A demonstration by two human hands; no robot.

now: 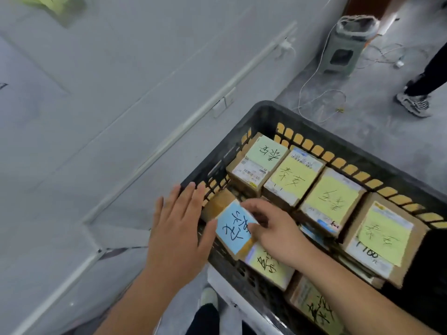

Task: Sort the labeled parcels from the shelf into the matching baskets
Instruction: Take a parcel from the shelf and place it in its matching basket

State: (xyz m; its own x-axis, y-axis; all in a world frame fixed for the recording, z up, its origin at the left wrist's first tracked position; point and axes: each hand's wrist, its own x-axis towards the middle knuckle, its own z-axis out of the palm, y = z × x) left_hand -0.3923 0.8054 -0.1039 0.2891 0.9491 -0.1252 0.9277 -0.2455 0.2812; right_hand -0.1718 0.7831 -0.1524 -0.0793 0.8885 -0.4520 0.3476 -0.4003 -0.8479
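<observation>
We have the blue-labelled parcel (pixel 235 228) at the near left corner of the black basket (pixel 266 112), tilted with its label facing up and toward us, its lower edge resting on a yellow-labelled parcel (pixel 268 264) beneath it and its upper end leaning toward the basket's left wall. The open space it seems meant for lies just beyond it, down in the corner gap beside a plain brown box (pixel 219 204); so, as we judge it, the coming move is a short push away from us and downward. Our right hand (pixel 268 228) is the nearer one: its grip is closed on the parcel, fingers curled over the top right edge with the thumb against the near side. Our left hand (pixel 180 226) lies flat with fingers straight, holding nothing, over the basket's left rim and just beside the parcel's left edge; whether it touches the parcel we cannot tell. Further in, rows of green- and yellow-labelled parcels (pixel 294 176) sit packed flat, labels up
</observation>
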